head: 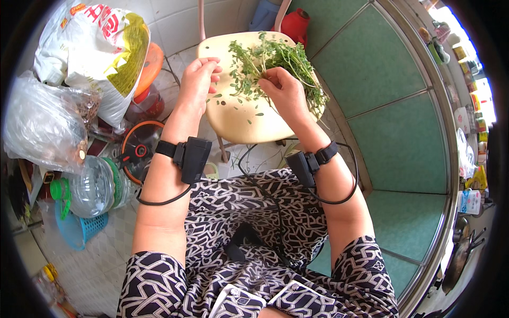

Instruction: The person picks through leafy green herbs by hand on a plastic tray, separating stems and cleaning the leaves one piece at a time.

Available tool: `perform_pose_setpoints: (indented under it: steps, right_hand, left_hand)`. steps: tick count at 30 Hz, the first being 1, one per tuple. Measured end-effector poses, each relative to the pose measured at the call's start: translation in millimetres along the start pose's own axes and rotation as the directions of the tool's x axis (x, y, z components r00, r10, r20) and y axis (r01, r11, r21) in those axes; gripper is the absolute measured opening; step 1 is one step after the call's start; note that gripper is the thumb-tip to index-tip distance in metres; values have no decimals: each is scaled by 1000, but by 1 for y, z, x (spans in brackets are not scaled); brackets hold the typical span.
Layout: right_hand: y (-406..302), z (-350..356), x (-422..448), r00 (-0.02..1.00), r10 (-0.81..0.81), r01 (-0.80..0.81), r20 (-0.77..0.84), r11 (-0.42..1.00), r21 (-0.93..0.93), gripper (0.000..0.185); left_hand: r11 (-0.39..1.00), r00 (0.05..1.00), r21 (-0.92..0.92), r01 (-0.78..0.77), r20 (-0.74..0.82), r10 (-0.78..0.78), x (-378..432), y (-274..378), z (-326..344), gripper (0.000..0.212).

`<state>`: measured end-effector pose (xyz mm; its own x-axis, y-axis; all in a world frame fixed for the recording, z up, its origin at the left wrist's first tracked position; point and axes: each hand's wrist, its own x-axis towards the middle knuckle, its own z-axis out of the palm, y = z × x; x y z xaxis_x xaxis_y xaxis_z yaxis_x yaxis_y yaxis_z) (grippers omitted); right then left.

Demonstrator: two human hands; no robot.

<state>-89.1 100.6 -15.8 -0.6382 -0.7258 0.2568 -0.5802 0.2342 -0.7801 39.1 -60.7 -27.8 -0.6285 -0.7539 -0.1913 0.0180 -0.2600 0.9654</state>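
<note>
A heap of leafy green stems (292,59) lies on the seat of a cream-coloured chair (242,129) in front of me. With thumb and forefinger, my right hand (284,89) pinches a leafy sprig (248,65) at the near left side of the heap. My left hand (201,79) hovers over the seat's left edge, its fingers half curled and apart, with nothing visible in them. Loose small leaves (238,104) are scattered on the seat between and below my hands. Part of the heap is hidden behind my right hand.
On the left stand a printed white plastic sack (99,51), a filled clear bag (43,123), a large clear bottle (91,187) and a blue basket (83,230). Green-tiled panels (397,139) border the right. Black cables (354,167) hang from both wrist devices.
</note>
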Motion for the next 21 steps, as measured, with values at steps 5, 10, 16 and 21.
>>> perform_pose_setpoints:
  steps: [5, 10, 16, 21]
  right_hand:
    - [3, 3, 1, 989, 125, -149, 81, 864, 480, 18]
    - [1, 5, -2, 988, 60, -141, 145, 753, 643, 18]
    - [-3, 3, -7, 987, 64, -138, 144, 797, 588, 17]
    - [-1, -1, -11, 988, 60, -127, 143, 839, 529, 18]
  left_hand:
    - [996, 956, -3, 86, 283, -81, -2, -5, 11, 25]
    - [993, 907, -41, 107, 413, -81, -16, -1, 31, 27]
    - [996, 909, -65, 63, 415, -31, -19, 1, 36, 31]
    - [998, 906, -49, 28, 424, -5, -18, -4, 39, 28]
